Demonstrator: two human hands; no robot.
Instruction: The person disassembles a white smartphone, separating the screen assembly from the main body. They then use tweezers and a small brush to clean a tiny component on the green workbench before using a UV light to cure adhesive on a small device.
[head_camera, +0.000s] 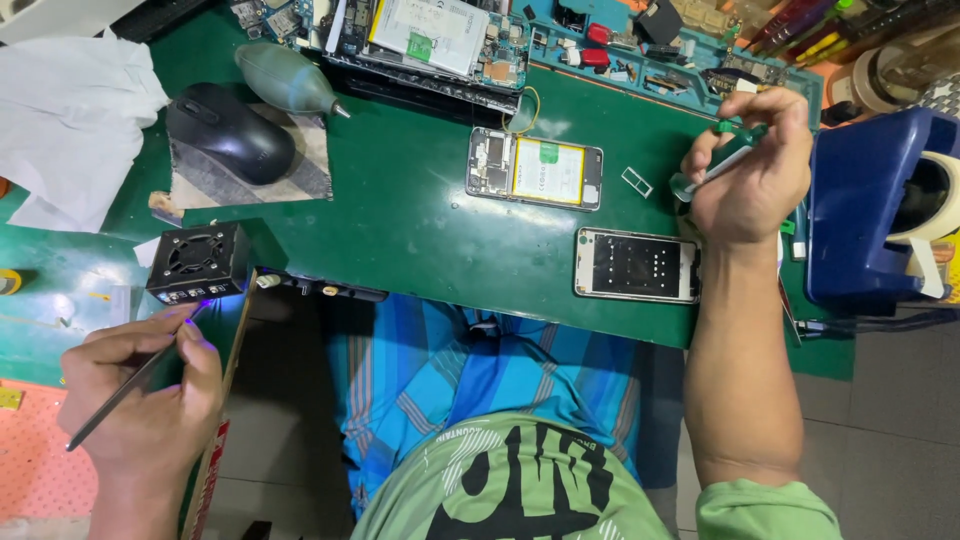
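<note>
My left hand (140, 395) grips a thin dark rod-like tool (120, 395) at the lower left, its tip close under a small black box with a fan grille (197, 262) that glows violet underneath. My right hand (752, 170) is closed around a green-handled tool with a clear barrel (722, 160) at the right side of the green mat (400, 220). An opened phone with its battery showing (535, 170) lies mid-mat. A phone with a white frame and dark screen (636, 266) lies beside my right wrist.
A black mouse (230, 130) on a grey pad and a green rubber air blower (285, 78) sit at upper left, beside white paper (70, 110). A larger opened device (430, 40) and a parts tray (650, 50) line the back. A blue tape dispenser (880, 200) stands right.
</note>
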